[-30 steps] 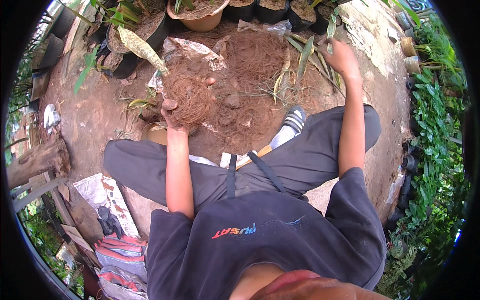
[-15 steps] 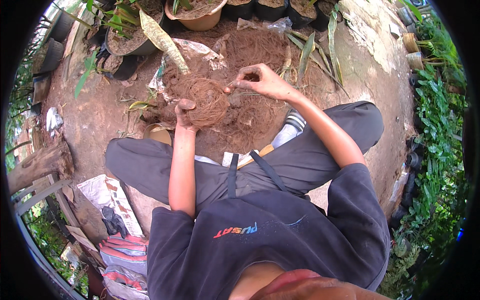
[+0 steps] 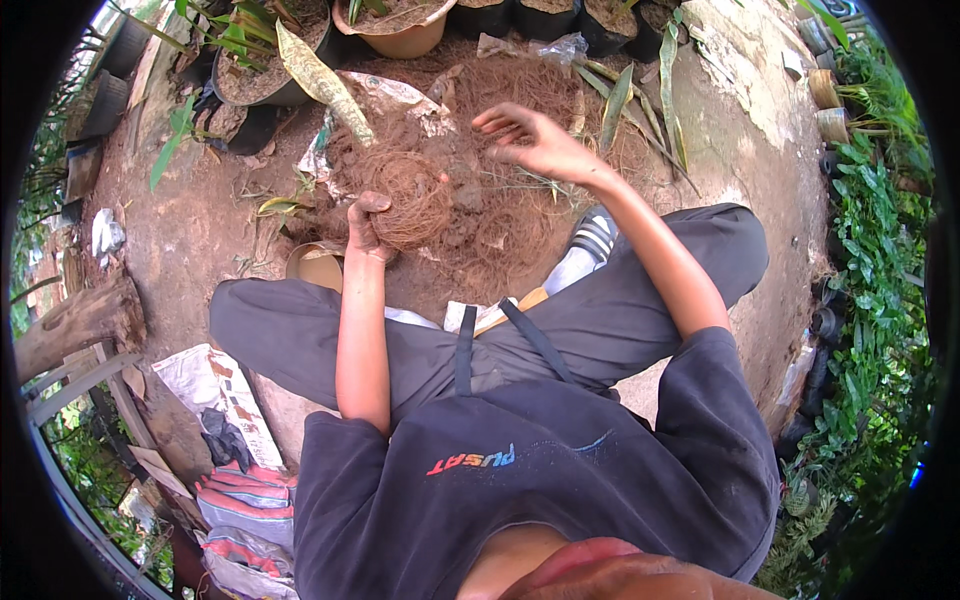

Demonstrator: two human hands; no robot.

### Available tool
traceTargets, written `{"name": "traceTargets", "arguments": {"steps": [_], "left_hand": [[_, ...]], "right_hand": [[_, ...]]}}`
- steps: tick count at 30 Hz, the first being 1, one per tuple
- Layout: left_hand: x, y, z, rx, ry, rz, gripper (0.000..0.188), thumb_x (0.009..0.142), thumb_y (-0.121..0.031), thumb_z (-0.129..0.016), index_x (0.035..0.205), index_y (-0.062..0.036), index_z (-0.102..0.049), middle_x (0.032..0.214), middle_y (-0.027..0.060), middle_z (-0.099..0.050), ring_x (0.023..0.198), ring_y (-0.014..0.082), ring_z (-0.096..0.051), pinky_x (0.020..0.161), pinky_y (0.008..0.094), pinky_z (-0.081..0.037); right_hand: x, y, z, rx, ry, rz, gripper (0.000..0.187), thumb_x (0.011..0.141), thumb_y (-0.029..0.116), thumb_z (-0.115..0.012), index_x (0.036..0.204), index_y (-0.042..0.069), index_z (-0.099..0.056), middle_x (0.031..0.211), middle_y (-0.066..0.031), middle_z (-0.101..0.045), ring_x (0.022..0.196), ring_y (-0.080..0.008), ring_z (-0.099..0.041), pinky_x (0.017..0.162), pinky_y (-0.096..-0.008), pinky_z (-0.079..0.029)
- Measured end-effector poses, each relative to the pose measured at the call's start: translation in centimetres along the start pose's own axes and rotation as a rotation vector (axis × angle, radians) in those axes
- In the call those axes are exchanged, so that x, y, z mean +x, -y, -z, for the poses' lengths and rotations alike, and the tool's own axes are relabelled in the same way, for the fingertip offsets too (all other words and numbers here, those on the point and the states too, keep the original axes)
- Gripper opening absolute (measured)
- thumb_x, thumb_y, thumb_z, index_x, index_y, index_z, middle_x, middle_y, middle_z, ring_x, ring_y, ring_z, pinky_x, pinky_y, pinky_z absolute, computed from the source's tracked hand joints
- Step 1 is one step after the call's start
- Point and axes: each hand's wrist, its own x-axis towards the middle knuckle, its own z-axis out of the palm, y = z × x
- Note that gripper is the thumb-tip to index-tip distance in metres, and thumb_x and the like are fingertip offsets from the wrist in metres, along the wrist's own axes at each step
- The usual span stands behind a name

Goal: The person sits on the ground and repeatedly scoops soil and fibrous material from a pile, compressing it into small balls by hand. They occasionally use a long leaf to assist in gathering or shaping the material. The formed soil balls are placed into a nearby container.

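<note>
A round ball of brown coconut-like fibre rests in my left hand, whose thumb lies along its near left side while the other fingers are hidden beneath it. From the far side of this ball a pale, mottled snake plant leaf points up and to the left. My right hand hovers to the right of the ball, apart from it, with fingers loosely spread and nothing visible in them. Below it lie dark soil and loose fibre.
A heap of fibre lies farther off, beside long cut leaves. Potted plants stand along the far edge, among them a terracotta-coloured pot. A log and a printed sack are at left. My crossed legs border the soil.
My right hand has opened from a pinch at the ball's right side and moved away, up and to the right. The left hand still holds the ball, nearly unmoved.
</note>
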Motion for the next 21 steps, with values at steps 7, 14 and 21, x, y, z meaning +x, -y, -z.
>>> {"name": "traceTargets", "arguments": {"steps": [7, 14, 21], "left_hand": [[-0.4, -0.1, 0.1, 0.099, -0.005, -0.031, 0.078, 0.060, -0.021, -0.065, 0.129, 0.0074, -0.045, 0.121, 0.0231, -0.057, 0.107, 0.0354, -0.059, 0.097, 0.0485, -0.049], [-1.1, -1.5, -2.5, 0.108, -0.167, -0.205, 0.076, 0.064, -0.024, -0.065, 0.132, 0.0009, -0.042, 0.122, 0.0195, -0.055, 0.110, 0.0356, -0.057, 0.095, 0.0495, -0.049], [-2.1, -5.2, -0.6, -0.021, -0.201, -0.414, 0.071, 0.068, -0.030, -0.067, 0.132, -0.0073, -0.045, 0.124, 0.0156, -0.054, 0.112, 0.0331, -0.055, 0.090, 0.0509, -0.051]], "right_hand": [[0.2, -1.3, -3.5, 0.021, 0.187, -0.019, 0.032, 0.089, 0.023, -0.063, 0.113, 0.002, -0.063, 0.116, -0.0096, -0.062, 0.111, -0.0211, -0.057, 0.100, -0.0359, -0.043], [-0.2, 2.2, 4.2, 0.306, -0.104, -0.307, 0.042, 0.086, 0.046, -0.063, 0.091, 0.005, -0.071, 0.084, -0.0070, -0.069, 0.085, -0.0163, -0.065, 0.087, -0.0338, -0.051], [-4.9, -0.4, 17.1, 0.897, -0.564, -0.131, 0.040, 0.087, 0.037, -0.066, 0.060, 0.018, -0.044, 0.059, 0.0024, -0.043, 0.058, -0.0125, -0.044, 0.081, -0.0351, -0.043]]}}
